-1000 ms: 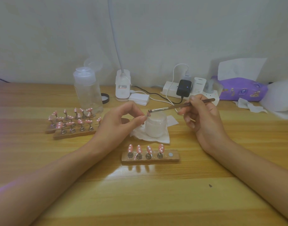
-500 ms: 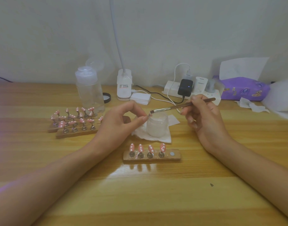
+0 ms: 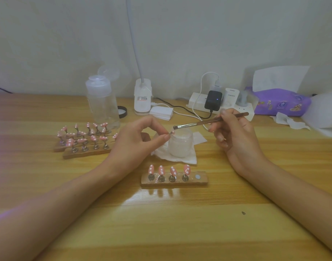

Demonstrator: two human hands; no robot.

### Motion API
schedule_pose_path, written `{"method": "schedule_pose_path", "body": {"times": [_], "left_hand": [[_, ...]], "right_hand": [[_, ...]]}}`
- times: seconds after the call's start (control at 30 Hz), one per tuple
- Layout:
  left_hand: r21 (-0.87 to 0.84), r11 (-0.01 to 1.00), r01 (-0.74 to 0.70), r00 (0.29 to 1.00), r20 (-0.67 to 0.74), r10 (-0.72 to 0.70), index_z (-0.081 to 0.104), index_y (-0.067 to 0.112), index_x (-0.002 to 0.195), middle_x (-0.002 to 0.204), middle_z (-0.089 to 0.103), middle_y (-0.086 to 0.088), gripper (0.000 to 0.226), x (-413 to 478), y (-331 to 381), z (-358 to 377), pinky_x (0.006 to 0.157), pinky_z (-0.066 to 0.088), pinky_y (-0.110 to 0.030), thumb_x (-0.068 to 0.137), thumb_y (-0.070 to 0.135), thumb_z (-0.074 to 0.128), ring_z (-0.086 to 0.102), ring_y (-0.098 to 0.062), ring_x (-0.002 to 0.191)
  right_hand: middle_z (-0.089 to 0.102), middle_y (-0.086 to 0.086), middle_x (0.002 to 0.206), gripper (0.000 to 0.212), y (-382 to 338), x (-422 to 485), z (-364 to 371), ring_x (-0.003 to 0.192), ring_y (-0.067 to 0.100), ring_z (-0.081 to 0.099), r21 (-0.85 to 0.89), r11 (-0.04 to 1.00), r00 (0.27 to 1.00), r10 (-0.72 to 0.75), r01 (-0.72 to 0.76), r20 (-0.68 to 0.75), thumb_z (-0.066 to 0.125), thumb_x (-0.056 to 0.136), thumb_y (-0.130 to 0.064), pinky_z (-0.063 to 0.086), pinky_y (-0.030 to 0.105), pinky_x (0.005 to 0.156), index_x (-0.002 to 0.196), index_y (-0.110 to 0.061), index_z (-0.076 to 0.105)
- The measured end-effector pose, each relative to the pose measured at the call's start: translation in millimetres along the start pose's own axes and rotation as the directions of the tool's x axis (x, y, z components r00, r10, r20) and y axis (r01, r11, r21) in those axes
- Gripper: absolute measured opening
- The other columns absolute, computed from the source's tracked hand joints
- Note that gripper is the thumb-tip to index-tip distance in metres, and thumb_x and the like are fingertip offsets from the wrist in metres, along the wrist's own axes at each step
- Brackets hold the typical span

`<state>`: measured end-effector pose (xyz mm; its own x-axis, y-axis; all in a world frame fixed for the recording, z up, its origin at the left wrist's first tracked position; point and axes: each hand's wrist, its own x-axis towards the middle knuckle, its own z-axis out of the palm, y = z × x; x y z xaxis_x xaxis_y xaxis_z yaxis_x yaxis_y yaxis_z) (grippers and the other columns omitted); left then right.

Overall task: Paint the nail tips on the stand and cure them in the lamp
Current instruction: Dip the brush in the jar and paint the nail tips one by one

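Now my left grip (image 3: pixel 135 140) pinches one pink tip (image 3: pixel 172 132) between thumb and forefinger by the jar (image 3: pixel 180 146); my right grip (image 3: pixel 234 136) is curled round the brush (image 3: pixel 204 122), bristles just beside that tip. Four dotted tips (image 3: pixel 161 170) sit on the stand (image 3: pixel 202 181) on the tabletop (image 3: pixel 161 227), nearer me.
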<state>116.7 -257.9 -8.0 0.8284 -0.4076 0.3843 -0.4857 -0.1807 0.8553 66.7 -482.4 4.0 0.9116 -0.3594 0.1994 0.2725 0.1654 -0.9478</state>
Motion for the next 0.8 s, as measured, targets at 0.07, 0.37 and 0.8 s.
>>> {"method": "schedule_pose_path", "body": {"times": [0.07,0.37,0.8], "left_hand": [[0.003,1.000,0.000,1.000,0.002,0.000,0.067,0.019,0.083,0.071,0.067,0.019,0.009,0.0,-0.7,0.0,0.049,0.036,-0.009,0.088,0.021,0.075,0.043,-0.001,0.044],[0.020,1.000,-0.014,1.000,0.010,0.014,0.068,0.022,0.083,0.072,0.067,0.016,0.009,1.1,-2.2,-0.8,0.050,0.038,-0.012,0.088,0.024,0.075,0.045,-0.003,0.047],[0.035,0.999,-0.030,0.999,0.019,0.029,0.066,0.021,0.082,0.067,0.063,0.023,0.010,1.0,-1.9,0.3,0.050,0.036,-0.009,0.089,0.023,0.074,0.044,-0.002,0.045]], "right_hand": [[0.068,0.004,0.063,0.026,0.7,-0.3,0.7,0.044,0.008,0.044,-0.025,1.000,0.999,-0.013,0.014,0.029,0.052,0.101,-0.024,0.032,0.016,0.040,0.076,-0.021,0.057],[0.068,0.004,0.063,0.027,-0.6,-0.9,1.7,0.041,0.008,0.042,-0.022,1.000,1.000,-0.002,0.002,0.018,0.051,0.102,-0.023,0.032,0.016,0.039,0.076,-0.021,0.058],[0.067,0.003,0.062,0.026,-1.1,0.1,0.6,0.040,0.008,0.041,0.017,1.000,1.000,0.011,-0.011,0.008,0.051,0.102,-0.023,0.031,0.017,0.039,0.077,-0.018,0.056]]}}
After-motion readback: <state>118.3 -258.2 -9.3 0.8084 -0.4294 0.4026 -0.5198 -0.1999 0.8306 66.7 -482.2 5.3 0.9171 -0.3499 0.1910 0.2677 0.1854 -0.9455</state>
